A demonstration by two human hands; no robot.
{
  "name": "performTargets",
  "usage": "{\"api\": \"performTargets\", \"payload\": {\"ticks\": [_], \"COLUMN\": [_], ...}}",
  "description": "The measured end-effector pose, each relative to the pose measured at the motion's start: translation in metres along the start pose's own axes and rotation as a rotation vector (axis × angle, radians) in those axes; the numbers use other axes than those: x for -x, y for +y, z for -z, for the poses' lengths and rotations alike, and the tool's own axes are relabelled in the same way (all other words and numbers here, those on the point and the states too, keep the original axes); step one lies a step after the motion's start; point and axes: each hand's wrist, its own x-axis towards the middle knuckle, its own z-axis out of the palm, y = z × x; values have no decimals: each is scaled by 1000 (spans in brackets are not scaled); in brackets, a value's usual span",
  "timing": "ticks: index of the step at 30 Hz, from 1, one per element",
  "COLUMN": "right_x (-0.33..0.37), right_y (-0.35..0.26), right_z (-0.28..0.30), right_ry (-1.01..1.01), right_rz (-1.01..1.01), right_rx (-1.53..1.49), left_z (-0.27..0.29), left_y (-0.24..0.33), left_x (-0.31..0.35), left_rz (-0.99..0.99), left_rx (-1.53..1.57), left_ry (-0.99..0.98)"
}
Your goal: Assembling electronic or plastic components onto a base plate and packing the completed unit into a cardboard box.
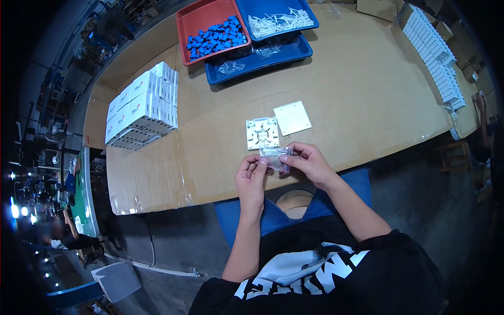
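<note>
Between my two hands, near the table's front edge, is a small clear plastic bag [274,157] with white slim pieces inside. My left hand [252,176] pinches its left side between thumb and fingers. The right side is pinched by my right hand [308,161]. Just beyond the bag lies a white plastic tray-like part [262,131] with moulded clips and a round centre, its near edge partly covered by the bag. A flat white square plate [293,118] lies beside it on the right, at a slight angle.
Stacked white boxes [142,107] stand at the left. At the back, a red tray [184,26] holds blue pieces; an upper blue tray [247,13] with white sticks overlaps a lower blue tray [262,67] with clear bags. White pieces [433,58] line the cardboard-covered table's [357,79] right side.
</note>
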Motion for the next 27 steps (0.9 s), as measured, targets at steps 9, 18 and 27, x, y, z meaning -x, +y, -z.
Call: {"api": "performTargets", "payload": {"ticks": [9,18,27], "right_x": [-1,-2,1], "right_y": [-2,-2,-9], "right_z": [3,5,-1], "right_ry": [42,107,59], "right_rz": [31,30,6], "right_rx": [8,-83,47], "left_z": [2,0,9], "left_y": [1,8,1], "left_x": [0,1,-1], "left_rz": [-2,58,109], "left_rx": [8,-117,-101], "left_ry": [5,-54,-21]}}
